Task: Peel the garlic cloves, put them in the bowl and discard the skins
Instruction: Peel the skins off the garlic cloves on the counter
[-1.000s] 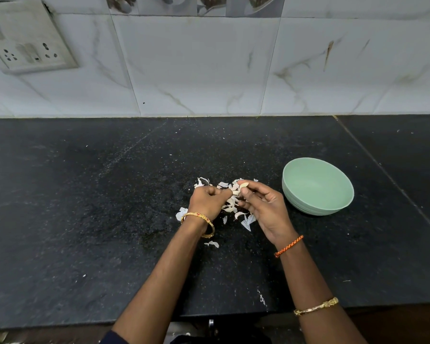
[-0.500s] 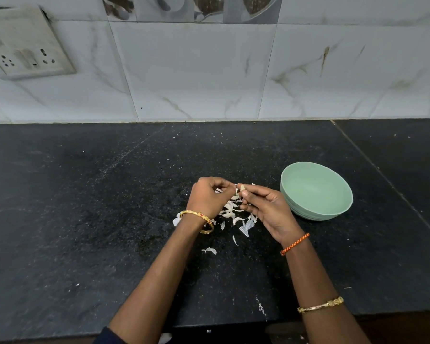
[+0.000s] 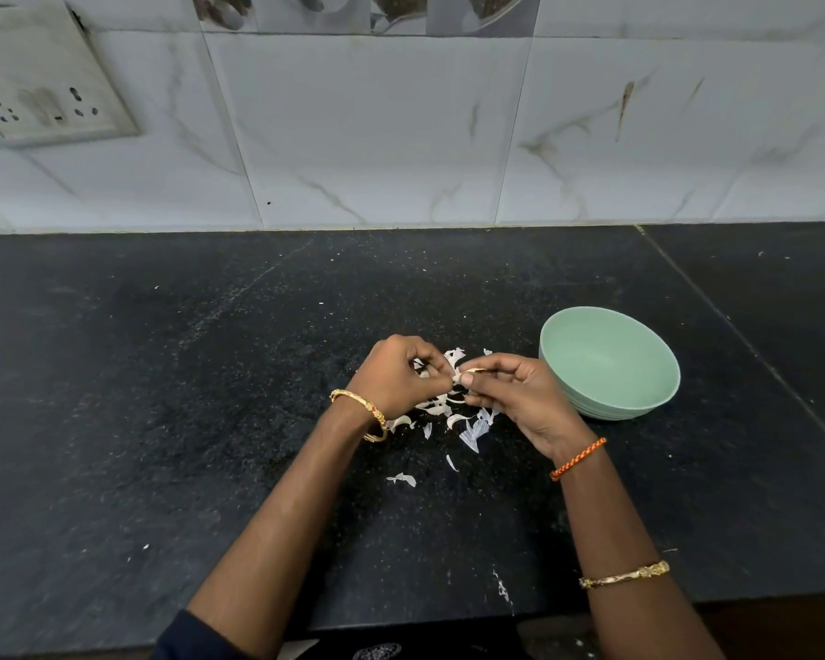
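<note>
A small pale garlic clove [image 3: 467, 372] is pinched between the fingertips of my right hand [image 3: 520, 397]. My left hand [image 3: 401, 378] meets it from the left, its curled fingers pinching at the clove's skin. Both hands hover just above a scatter of white garlic skins [image 3: 453, 416] on the black counter [image 3: 163, 397]. A pale green bowl [image 3: 658, 393] stands right of my right hand, apart from it; no cloves show inside it.
A tiled wall [image 3: 377, 135] rises behind the counter, with a switch and socket plate [image 3: 44, 102] at the upper left. A seam in the counter [image 3: 734, 326] runs diagonally past the bowl. The counter's front edge [image 3: 448, 621] lies under my forearms.
Both hands have lifted slightly off the skin pile and stayed together on the clove. The camera has tilted, so the counter scene sits a little lower in view.
</note>
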{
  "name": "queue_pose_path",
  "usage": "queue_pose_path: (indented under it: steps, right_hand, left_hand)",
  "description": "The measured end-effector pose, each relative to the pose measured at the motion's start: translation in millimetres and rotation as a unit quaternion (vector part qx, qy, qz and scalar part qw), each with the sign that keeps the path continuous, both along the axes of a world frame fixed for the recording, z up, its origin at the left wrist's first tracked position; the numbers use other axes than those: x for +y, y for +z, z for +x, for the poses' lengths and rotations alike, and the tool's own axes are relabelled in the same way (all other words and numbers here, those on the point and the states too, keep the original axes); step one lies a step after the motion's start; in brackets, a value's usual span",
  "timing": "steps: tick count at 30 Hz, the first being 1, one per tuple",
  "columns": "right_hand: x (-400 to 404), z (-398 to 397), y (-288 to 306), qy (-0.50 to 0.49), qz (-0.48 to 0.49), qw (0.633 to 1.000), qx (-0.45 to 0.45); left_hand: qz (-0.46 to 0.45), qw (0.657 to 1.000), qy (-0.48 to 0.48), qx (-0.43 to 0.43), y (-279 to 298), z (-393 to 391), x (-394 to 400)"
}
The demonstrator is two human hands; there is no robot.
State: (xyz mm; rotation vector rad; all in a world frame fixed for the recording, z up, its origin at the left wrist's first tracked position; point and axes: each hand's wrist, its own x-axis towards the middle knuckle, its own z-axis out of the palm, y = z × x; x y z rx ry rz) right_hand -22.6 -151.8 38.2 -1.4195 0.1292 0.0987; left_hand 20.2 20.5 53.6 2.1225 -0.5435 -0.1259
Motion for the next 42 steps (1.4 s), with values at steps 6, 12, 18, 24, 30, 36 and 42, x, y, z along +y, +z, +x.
queue_pose_path:
  steps: [6, 12, 18, 24, 30, 36, 42]
  right_hand:
    - [0.5, -3.1, 0.9, -0.014, 0.071, 0.997, 0.039]
    - [4.2, 2.3, 3.2, -0.062, 0.119, 0.989, 0.063]
    - [9.7, 4.0, 2.2, -0.090, 0.120, 0.987, 0.061]
    - [9.7, 4.2, 1.5, -0.085, 0.125, 0.986, 0.066]
    - [3.7, 4.1, 6.8, -0.045, 0.091, 0.990, 0.101]
    - [-4.5, 4.7, 12.3, 0.002, 0.053, 0.992, 0.115]
    - [-10.6, 6.4, 17.9, 0.035, 0.039, 0.990, 0.130]
  left_hand:
    - [0.031, 0.998, -0.013, -0.044, -3.9, -5.6, -4.4]
    - [0.025, 0.994, 0.011, -0.103, -7.3, -8.8, -14.0]
    - [0.001, 0.990, 0.047, -0.132, -12.3, -13.0, -21.5]
    - [-0.013, 0.994, 0.048, -0.097, -14.4, -8.6, -20.4]
    - [0.049, 0.990, 0.048, -0.121, -13.8, -6.5, -17.5]
    - [0.147, 0.979, 0.009, -0.141, -3.6, -9.1, -18.3]
    - [0.186, 0.967, -0.020, -0.175, 0.6, -8.1, -16.7]
